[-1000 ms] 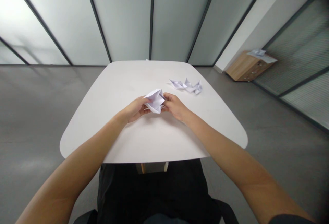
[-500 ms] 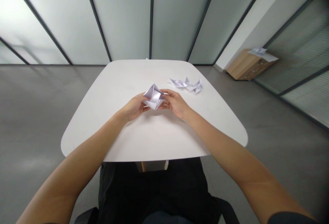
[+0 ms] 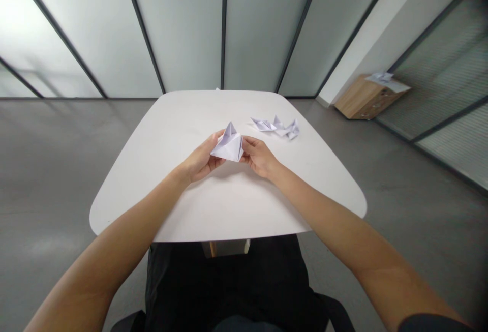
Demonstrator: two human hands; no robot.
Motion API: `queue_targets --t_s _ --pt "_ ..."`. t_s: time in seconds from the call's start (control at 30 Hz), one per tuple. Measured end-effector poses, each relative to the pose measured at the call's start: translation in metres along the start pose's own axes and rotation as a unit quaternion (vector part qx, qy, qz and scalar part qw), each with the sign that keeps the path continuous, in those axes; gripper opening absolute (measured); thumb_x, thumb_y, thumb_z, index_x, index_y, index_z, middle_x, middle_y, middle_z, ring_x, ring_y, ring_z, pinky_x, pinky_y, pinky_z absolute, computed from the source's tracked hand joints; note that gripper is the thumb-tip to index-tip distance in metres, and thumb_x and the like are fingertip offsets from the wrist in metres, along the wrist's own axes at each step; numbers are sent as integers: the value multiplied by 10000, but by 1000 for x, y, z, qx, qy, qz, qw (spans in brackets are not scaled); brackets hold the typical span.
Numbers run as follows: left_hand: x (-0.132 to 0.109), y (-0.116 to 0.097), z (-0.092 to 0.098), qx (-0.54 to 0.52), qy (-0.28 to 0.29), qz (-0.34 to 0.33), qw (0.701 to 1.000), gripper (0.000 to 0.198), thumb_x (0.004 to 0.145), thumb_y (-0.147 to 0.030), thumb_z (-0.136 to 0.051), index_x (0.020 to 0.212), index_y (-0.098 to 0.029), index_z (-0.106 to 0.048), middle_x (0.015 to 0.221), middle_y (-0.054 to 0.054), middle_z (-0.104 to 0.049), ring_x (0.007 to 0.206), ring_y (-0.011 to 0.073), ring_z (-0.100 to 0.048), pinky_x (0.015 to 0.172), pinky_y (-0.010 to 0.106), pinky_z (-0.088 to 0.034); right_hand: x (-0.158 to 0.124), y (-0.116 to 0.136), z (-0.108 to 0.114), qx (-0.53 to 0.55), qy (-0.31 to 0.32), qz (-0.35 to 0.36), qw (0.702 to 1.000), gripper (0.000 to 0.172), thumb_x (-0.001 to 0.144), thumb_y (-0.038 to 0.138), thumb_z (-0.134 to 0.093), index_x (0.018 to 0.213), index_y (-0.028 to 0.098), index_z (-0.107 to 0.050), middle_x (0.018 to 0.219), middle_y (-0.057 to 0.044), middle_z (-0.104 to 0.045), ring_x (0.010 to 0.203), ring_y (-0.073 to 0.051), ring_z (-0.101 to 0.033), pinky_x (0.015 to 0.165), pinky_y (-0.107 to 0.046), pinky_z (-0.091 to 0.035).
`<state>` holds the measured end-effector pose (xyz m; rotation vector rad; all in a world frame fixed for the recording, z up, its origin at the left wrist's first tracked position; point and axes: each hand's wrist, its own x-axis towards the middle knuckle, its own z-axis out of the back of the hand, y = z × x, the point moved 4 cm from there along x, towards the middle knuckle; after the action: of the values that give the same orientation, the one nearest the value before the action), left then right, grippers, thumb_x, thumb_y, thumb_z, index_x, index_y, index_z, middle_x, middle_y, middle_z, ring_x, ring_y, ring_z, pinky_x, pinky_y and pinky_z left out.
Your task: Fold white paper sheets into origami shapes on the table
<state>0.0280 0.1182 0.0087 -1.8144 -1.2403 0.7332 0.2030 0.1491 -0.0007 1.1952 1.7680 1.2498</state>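
Left hand [image 3: 198,161] and right hand [image 3: 258,158] each keep a narrow grip on a folded white paper form [image 3: 229,144], pinching its two sides, over the middle of the rounded white worktop [image 3: 229,205]. Its peak points away from the person. Folded paper pieces [image 3: 275,125] lie just beyond, to the right. Far right, paper [image 3: 385,80] sits atop a wooden drawer cabinet [image 3: 366,99].
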Motion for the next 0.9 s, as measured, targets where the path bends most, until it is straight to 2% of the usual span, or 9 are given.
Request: queue_targets --t_s 0.1,0.2,0.27,0.33,0.4,0.47,0.6,0.8,0.9 --pt "2 3 1 17 -16 4 1000 423 920 -394 -761 1316 -295 -651 1058 17 -708 799 96 -653 666 166 -570 1 -1 2 -1 -1 -5 1000 508 772 601 -853 1044 179 -780 806 -17 -728 613 -103 -651 553 -193 -593" --pt "4 6 6 49 -56 6 997 411 886 -356 -790 1265 -276 -651 1027 16 -711 792 99 -652 643 161 -559 -2 1 -2 16 43 -20 999 555 815 638 -799 1135 186 -759 899 -43 -747 735 -143 -709 684 -250 -642" --pt "5 7 8 75 -87 -9 993 410 859 -353 -809 1223 -270 -639 1023 14 -712 829 115 -661 659 172 -562 -5 3 -5 27 64 -26 997 544 797 523 -859 1226 220 -717 966 -36 -756 830 -165 -729 779 -299 -655" --pt "5 6 10 113 -107 -28 987 411 856 -404 -799 1201 -266 -623 1035 21 -706 860 137 -663 680 205 -574 -7 5 -6 35 53 -29 998 560 767 368 -895 1267 244 -676 974 -16 -760 864 -170 -729 801 -325 -656" --pt "6 2 12 180 -115 -58 975 420 865 -465 -775 1192 -251 -623 1097 46 -692 884 157 -661 697 242 -581 -7 5 -5 38 27 -32 998 549 746 253 -874 1250 242 -659 916 7 -755 812 -159 -718 743 -309 -649" --pt "5 -4 14 276 -118 -110 947 420 849 -478 -781 1156 -222 -650 1193 84 -667 972 190 -659 744 270 -583 -6 4 -4 32 5 -38 999 540 726 183 -825 1230 242 -642 836 33 -741 717 -143 -693 658 -278 -622" --pt "1 -17 12 421 -96 -191 881 350 854 -451 -767 1099 -212 -694 1226 98 -664 1163 244 -618 881 324 -583 -5 2 -2 0 -18 -50 999 546 703 160 -788 1207 244 -597 807 39 -751 640 -141 -671 587 -254 -560" --pt "-6 -26 3 485 -42 -222 845 241 849 -439 -763 986 -241 -755 1127 79 -709 1096 232 -628 918 333 -569 -6 2 -2 -64 -5 -51 997 529 676 319 -895 1097 234 -586 804 19 -758 593 -138 -657 521 -220 -464" --pt "-5 -27 4 488 -16 -211 847 245 870 -449 -740 988 -236 -768 1130 85 -713 1052 221 -648 874 305 -563 -7 2 -2 -77 22 -43 996 536 653 372 -919 1061 233 -601 763 31 -734 582 -136 -644 528 -222 -460"
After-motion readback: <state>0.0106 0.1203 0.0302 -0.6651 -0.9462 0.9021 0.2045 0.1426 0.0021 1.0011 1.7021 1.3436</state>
